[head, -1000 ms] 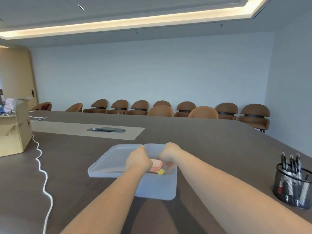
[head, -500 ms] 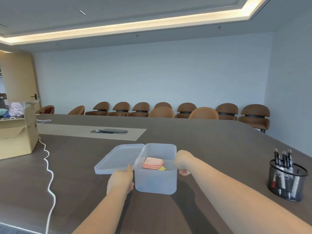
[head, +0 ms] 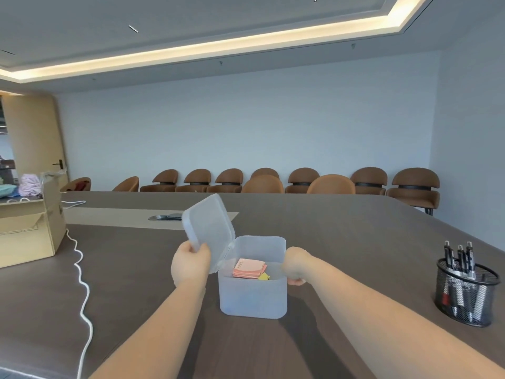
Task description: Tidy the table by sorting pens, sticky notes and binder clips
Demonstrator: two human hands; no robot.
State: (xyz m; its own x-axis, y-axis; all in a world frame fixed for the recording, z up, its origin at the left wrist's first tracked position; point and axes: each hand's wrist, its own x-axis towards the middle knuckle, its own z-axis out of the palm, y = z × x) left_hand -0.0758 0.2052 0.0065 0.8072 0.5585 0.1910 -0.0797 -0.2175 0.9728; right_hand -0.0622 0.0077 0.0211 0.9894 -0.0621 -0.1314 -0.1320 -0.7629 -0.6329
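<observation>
A translucent plastic box (head: 252,296) stands on the dark table in front of me. Inside lie pink sticky notes (head: 249,268) and a small yellow piece (head: 264,276). Its hinged lid (head: 208,225) is raised at a slant on the box's left side. My left hand (head: 190,262) grips the lid's near edge. My right hand (head: 295,265) is closed against the box's right wall, holding it. A black mesh pen cup (head: 466,294) with several pens stands at the right.
A cardboard box (head: 30,231) sits at the far left, with a white cable (head: 82,283) trailing over the table toward the near edge. A beige inlay with a dark socket panel (head: 165,216) lies beyond the box. Brown chairs line the far wall.
The lid was lying flat to the left of the box; my left hand has taken its edge and swung it up. My right hand stays at the box's right side.
</observation>
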